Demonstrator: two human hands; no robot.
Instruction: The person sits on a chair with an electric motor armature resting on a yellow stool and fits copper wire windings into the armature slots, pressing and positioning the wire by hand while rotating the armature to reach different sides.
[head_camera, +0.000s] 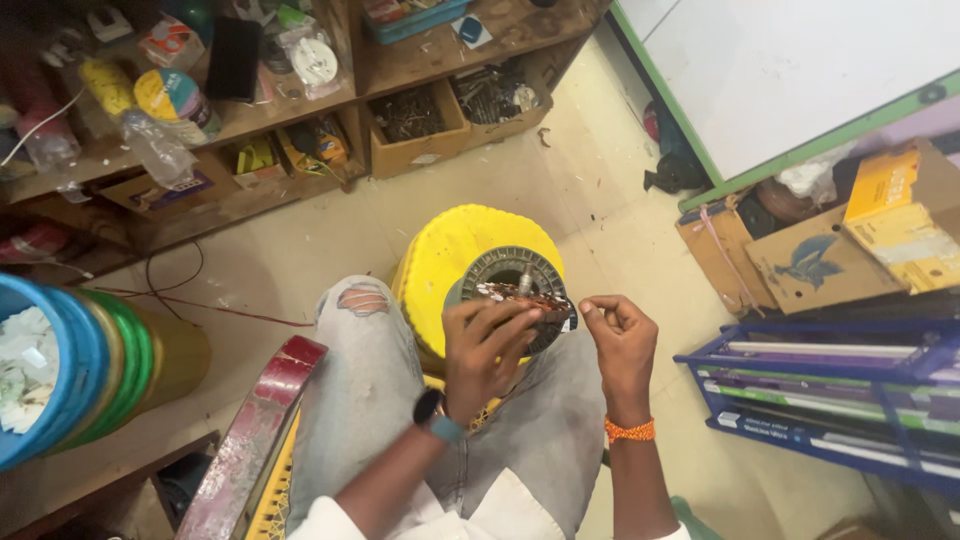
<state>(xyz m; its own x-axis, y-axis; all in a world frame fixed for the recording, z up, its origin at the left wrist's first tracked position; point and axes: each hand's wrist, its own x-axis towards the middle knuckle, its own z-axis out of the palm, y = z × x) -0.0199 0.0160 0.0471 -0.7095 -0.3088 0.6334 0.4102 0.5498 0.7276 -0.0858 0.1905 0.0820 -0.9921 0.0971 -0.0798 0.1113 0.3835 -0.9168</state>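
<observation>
Now left hand (487, 350) grips wound stator (517, 293) — right hand (618, 335) pinches wire.

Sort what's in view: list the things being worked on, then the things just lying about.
In hand:
- round motor stator with copper windings, gripped by the left hand
- right hand, fingers pinched beside the windings
- yellow stool beneath

Lying about:
- stacked tape rolls
- cardboard boxes
- blue rack
- shelf clutter

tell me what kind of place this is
Likely a small motor repair workshop: the left hand holds a round slotted motor core with copper windings, and wooden shelves carry boxes of screws.
</observation>
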